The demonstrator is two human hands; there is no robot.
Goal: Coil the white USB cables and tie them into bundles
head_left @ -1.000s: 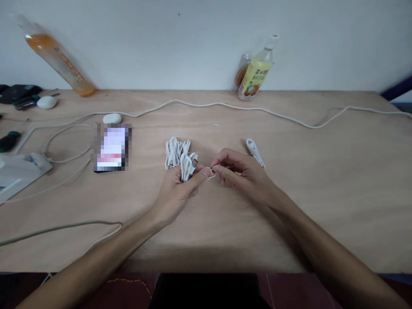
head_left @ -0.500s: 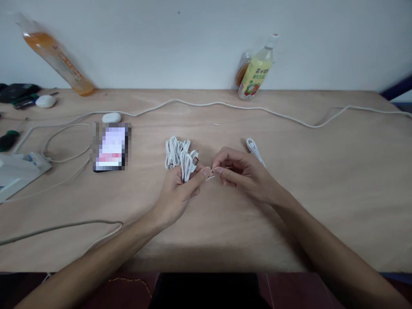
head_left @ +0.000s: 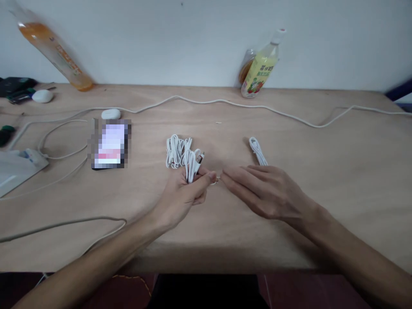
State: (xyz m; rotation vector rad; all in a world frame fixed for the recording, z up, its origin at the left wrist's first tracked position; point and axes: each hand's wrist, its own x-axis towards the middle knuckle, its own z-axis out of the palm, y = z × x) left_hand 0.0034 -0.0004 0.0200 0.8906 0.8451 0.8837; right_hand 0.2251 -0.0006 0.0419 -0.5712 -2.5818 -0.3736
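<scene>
My left hand (head_left: 185,195) is closed around a coiled white USB cable (head_left: 190,165), whose plug sticks up above the fingers. Between my left thumb and fingers a thin white tie (head_left: 218,177) pokes out to the right, with a small loop below. My right hand (head_left: 264,189), back up and fingers pressed together, pinches at the tie's right end; its fingertips hide part of it. Just beyond the left hand lie more coiled white cables (head_left: 177,150). Another coiled white cable (head_left: 257,150) rests behind the right hand, partly covered by it.
A phone (head_left: 111,143) and a white earbud case (head_left: 111,114) lie on the left. One long white cord (head_left: 222,101) crosses the back of the table. Against the wall lean an orange drink bottle (head_left: 58,56) and a yellow-labelled bottle (head_left: 262,66). A white box (head_left: 19,171) sits at far left.
My right hand has turned over so its back faces up and has shifted slightly right and down. The left hand keeps the coiled cable, and the view has shifted slightly.
</scene>
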